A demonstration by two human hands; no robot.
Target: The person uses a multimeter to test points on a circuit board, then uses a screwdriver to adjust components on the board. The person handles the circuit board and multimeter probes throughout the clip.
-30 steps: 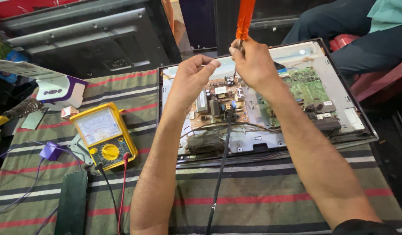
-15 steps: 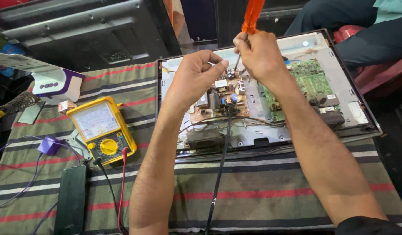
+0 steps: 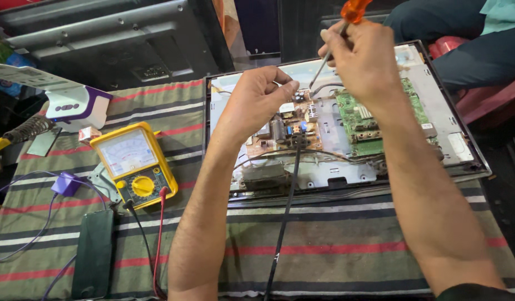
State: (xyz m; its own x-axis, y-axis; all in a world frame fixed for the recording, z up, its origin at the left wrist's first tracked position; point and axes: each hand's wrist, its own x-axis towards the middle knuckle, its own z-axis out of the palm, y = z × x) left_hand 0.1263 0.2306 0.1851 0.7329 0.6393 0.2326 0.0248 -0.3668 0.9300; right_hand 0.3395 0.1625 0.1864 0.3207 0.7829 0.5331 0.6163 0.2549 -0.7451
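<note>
An opened flat screen chassis (image 3: 435, 120) lies on the striped cloth, with a brown power board (image 3: 279, 131) and a green circuit board (image 3: 360, 120) inside. My right hand (image 3: 360, 58) grips an orange-handled screwdriver (image 3: 338, 33), its tip pointing down at the top of the brown board. My left hand (image 3: 257, 97) rests on that board's upper left part, fingers pinched close to the screwdriver tip; whether they hold anything is hidden. A black cable (image 3: 285, 206) runs from the board toward me.
A yellow analogue multimeter (image 3: 136, 164) with red and black leads lies left of the chassis. A dark phone (image 3: 93, 253), a purple plug (image 3: 67, 183), a soldering iron (image 3: 23, 132) and a white-purple lamp (image 3: 73, 103) are farther left. A seated person's leg (image 3: 474, 50) is at top right.
Both hands and the chassis sit lower in the frame as the view tilted. The screwdriver leans more to the right, and my hands stay at the same spot on the board.
</note>
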